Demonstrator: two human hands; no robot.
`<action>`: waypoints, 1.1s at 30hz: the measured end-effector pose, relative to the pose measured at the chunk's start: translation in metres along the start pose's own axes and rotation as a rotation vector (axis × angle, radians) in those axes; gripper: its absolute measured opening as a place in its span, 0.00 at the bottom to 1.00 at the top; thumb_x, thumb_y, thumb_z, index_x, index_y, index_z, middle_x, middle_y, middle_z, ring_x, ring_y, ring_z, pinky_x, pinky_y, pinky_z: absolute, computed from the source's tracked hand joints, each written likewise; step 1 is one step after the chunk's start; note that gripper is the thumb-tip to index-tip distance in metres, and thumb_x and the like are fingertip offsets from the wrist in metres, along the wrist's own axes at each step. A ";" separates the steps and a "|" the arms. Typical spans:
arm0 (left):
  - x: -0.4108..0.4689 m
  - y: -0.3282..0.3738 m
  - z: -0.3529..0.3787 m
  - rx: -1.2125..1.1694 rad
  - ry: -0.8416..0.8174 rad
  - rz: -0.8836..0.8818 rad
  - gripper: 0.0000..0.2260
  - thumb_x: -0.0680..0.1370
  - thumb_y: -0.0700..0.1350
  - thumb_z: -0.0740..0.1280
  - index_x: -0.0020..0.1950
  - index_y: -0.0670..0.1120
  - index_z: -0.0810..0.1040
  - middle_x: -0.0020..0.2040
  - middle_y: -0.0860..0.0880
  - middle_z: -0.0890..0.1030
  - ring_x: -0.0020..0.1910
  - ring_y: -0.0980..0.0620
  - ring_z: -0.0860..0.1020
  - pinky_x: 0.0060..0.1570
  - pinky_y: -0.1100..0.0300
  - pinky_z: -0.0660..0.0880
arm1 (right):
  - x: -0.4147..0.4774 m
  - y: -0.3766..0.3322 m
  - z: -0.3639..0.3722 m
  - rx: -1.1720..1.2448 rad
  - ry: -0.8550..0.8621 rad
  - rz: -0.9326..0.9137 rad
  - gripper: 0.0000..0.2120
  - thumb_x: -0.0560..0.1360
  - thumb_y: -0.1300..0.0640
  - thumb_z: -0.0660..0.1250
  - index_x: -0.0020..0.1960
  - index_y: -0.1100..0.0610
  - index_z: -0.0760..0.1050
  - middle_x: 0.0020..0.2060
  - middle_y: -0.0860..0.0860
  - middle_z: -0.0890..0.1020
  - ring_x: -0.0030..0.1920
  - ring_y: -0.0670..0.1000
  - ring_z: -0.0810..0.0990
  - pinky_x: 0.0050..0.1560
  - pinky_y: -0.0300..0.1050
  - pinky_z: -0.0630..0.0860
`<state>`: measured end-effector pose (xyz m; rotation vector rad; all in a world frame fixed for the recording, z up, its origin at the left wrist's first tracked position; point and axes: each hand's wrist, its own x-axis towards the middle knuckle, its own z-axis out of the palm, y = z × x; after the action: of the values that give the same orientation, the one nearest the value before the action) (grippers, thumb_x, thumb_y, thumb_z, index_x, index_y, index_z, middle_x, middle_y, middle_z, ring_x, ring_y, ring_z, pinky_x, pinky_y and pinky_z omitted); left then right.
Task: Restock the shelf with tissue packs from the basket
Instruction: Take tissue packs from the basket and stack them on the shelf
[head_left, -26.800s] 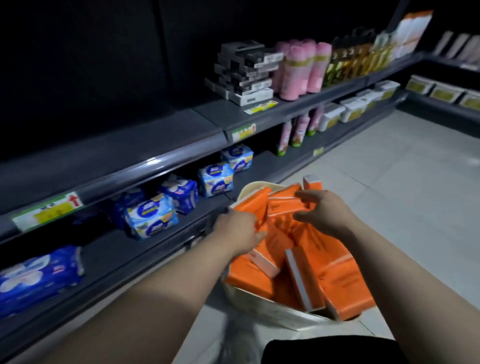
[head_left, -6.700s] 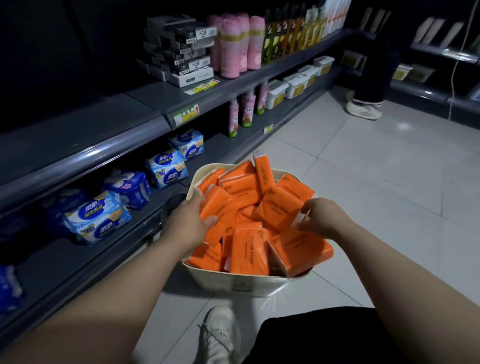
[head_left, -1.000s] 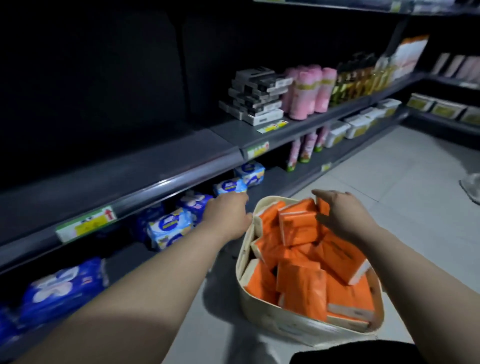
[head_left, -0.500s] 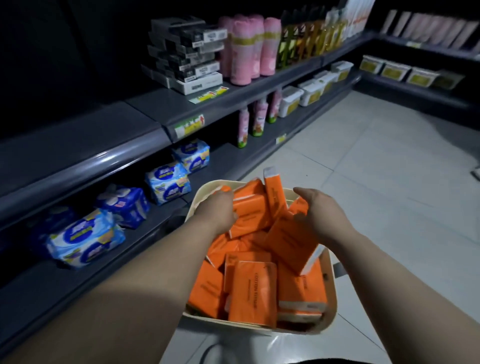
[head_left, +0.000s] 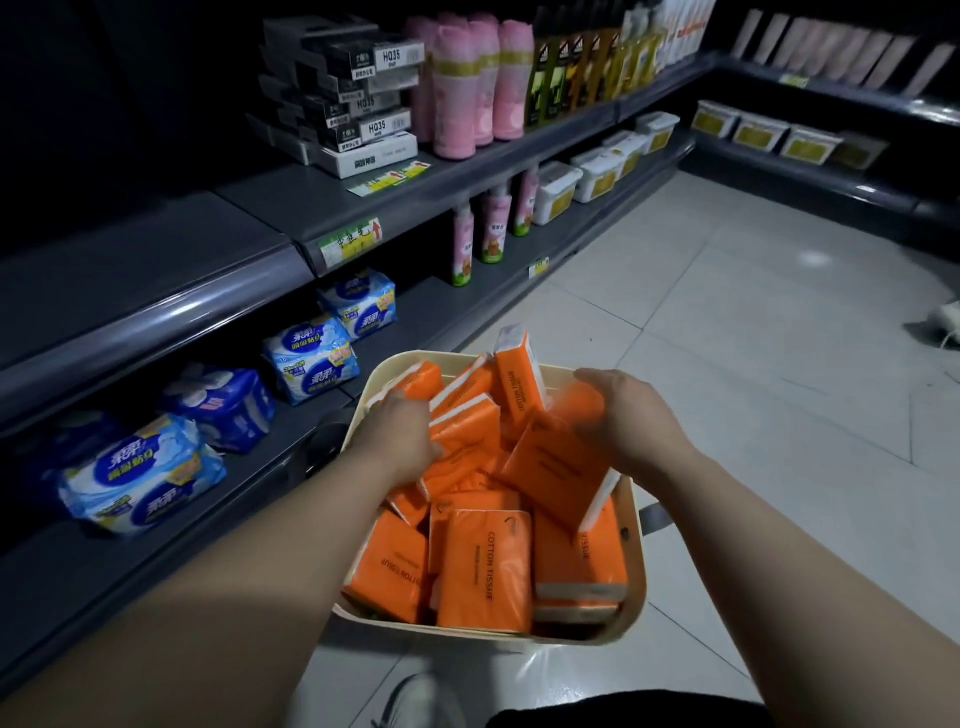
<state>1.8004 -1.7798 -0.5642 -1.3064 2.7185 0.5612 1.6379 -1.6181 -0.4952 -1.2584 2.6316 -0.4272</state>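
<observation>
A cream basket (head_left: 637, 566) on the floor is piled with several orange tissue packs (head_left: 485, 569). Both of my hands are inside it. My left hand (head_left: 402, 436) curls its fingers over the edge of one orange pack (head_left: 467, 434) near the basket's far left. My right hand (head_left: 631, 421) grips a tilted orange pack (head_left: 558, 467) on the right side, with its fingertips blurred. The dark grey middle shelf (head_left: 156, 270) on the left has a bare stretch. The lower shelf (head_left: 130, 566) below it holds blue tissue packs (head_left: 143, 475).
Black boxes (head_left: 358, 93), pink bottles (head_left: 475, 83) and dark bottles fill the middle shelf farther along. White tubs (head_left: 597, 174) sit lower down. My shoe (head_left: 421, 701) is just in front of the basket. Light floor tiles (head_left: 753, 312) stretch to the right.
My view has moved a little closer to the basket. Both hands stay among the orange packs, and the right one has closed further over its tilted pack.
</observation>
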 end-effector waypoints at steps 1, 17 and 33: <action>-0.006 -0.003 -0.004 -0.055 0.019 -0.008 0.18 0.73 0.52 0.71 0.57 0.44 0.75 0.60 0.42 0.73 0.57 0.42 0.75 0.54 0.55 0.72 | -0.002 0.000 0.000 -0.008 -0.009 0.004 0.26 0.74 0.55 0.68 0.71 0.52 0.68 0.66 0.52 0.75 0.63 0.55 0.74 0.58 0.48 0.74; -0.068 -0.052 -0.055 -0.413 0.271 -0.090 0.10 0.75 0.47 0.70 0.48 0.48 0.70 0.44 0.50 0.75 0.42 0.52 0.74 0.35 0.60 0.64 | 0.003 -0.014 0.032 -0.403 -0.382 0.059 0.18 0.70 0.48 0.71 0.55 0.56 0.74 0.43 0.52 0.77 0.46 0.53 0.77 0.45 0.43 0.74; -0.137 -0.141 -0.125 -0.455 0.430 -0.164 0.13 0.75 0.46 0.69 0.58 0.45 0.75 0.51 0.47 0.79 0.46 0.47 0.77 0.45 0.60 0.68 | -0.011 -0.136 -0.003 -0.220 0.007 -0.335 0.16 0.73 0.55 0.65 0.58 0.56 0.66 0.53 0.59 0.79 0.52 0.62 0.78 0.47 0.50 0.73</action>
<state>2.0069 -1.8037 -0.4596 -1.9363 2.8675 1.0329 1.7421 -1.6903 -0.4461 -1.7804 2.5289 -0.1918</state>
